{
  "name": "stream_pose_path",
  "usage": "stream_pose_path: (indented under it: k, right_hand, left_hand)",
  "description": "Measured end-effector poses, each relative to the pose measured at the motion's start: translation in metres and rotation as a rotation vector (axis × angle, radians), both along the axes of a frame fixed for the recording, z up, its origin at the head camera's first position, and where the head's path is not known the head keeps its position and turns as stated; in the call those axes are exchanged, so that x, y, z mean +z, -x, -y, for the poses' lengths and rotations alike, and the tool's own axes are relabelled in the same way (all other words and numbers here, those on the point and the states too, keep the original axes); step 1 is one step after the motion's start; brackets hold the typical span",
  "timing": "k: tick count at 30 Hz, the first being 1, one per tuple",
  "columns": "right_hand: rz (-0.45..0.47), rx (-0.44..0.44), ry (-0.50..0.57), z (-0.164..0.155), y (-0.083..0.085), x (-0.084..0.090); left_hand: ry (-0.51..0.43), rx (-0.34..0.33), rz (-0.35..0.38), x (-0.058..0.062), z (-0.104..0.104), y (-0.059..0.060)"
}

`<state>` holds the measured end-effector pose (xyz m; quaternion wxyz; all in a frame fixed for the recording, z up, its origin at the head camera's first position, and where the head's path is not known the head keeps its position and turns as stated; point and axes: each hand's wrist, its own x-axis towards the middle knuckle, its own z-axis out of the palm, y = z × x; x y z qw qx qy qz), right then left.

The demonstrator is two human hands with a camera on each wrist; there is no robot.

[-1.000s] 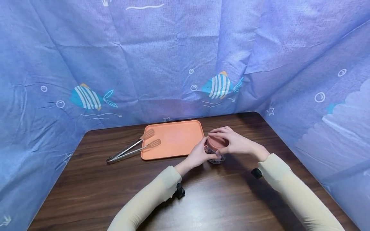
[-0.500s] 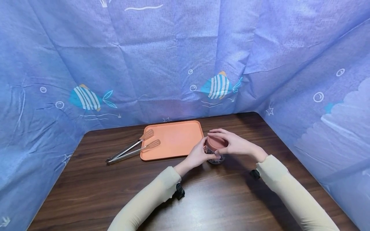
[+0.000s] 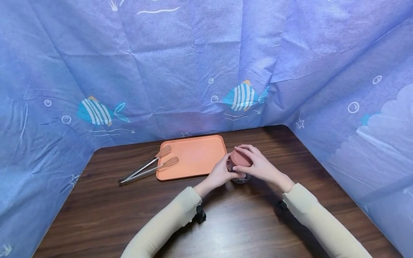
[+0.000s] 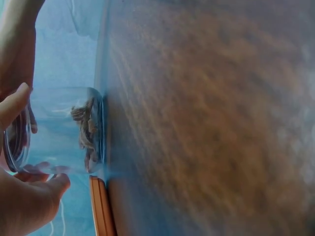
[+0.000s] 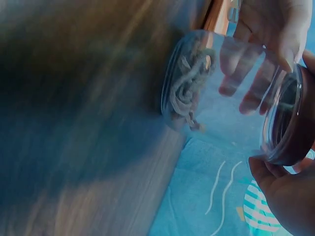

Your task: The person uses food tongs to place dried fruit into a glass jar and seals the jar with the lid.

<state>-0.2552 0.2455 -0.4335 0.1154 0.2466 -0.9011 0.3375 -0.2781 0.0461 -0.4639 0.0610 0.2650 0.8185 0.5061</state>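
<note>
A clear jar (image 5: pixel 231 103) stands upright on the table, with a reddish-brown lid (image 3: pixel 240 158) on its top. Twisted greyish-brown strands (image 4: pixel 87 130) lie at its bottom; what they are I cannot tell. My left hand (image 3: pixel 222 171) grips the jar's body from the left side, fingers behind the glass and thumb in front. From the right, my right hand (image 3: pixel 260 167) holds the lid, its thumb at the near edge and its fingers curled round the far edge. Both wrist views show the lid seated against the jar's mouth.
An orange tray (image 3: pixel 193 157) lies left of the jar, toward the back of the dark wooden table (image 3: pixel 238 229). Metal tongs (image 3: pixel 138 173) with slotted brown heads rest partly on its left edge. A blue fish-patterned curtain (image 3: pixel 180 64) hangs behind and at the sides.
My right hand has turned on the lid, its wrist swinging toward me and left, so more of the lid shows. The left hand stays on the jar. The view has shifted slightly.
</note>
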Motion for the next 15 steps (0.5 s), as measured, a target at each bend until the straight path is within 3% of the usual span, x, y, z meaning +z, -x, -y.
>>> stream_pose_path:
  k: [4, 9, 15]
  right_hand:
    - [0.025, 0.002, 0.043, -0.001, -0.002, -0.003]
    - [0.19, -0.037, 0.148, -0.011, -0.004, -0.005]
    - [0.351, 0.005, 0.28, -0.023, -0.006, -0.007]
  left_hand:
    - [-0.001, -0.004, 0.002, -0.001, 0.0, 0.0]
    - [-0.016, -0.013, 0.027, -0.002, 0.0, 0.0]
    - [-0.046, -0.015, 0.051, -0.002, -0.001, 0.001]
